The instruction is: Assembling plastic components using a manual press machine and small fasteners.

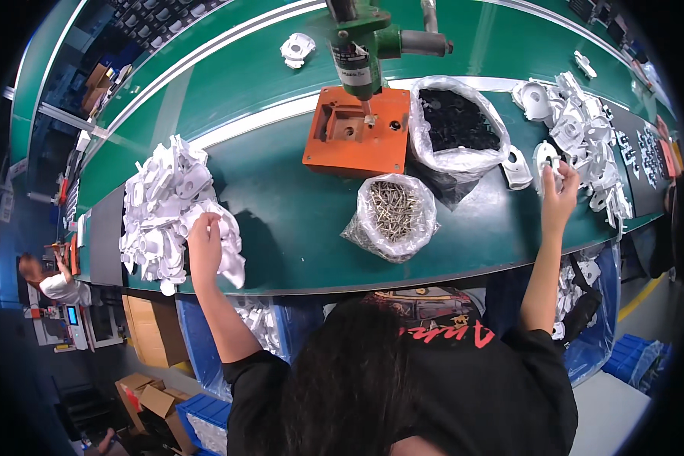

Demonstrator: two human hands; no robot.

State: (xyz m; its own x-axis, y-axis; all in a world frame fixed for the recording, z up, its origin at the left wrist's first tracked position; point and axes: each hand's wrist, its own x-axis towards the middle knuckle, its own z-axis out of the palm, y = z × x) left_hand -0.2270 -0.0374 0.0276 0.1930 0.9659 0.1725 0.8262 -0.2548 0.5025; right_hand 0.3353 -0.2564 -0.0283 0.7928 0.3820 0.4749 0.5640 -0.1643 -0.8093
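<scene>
At the left, my left hand (205, 237) is on the near right side of a heap of white moulded plastic parts (167, 186). Its fingers are closed on a white plastic part (232, 247) at the heap's edge. On the other side, my right hand (559, 188) grips a white plastic part (543, 156) with a round opening, fingers and thumb pinched on it. This one is beside a second heap of white parts (585, 137). A single white part (516, 169) lies just left of my right hand.
An orange fixture block (357, 163) sits under a green press (368, 61) at the back middle. Near it stand a clear bag of screws (394, 216) and a bag of black pieces (460, 121). Another white part (297, 50) lies farther back. Blue bins (205, 334) stand below the green table (304, 251).
</scene>
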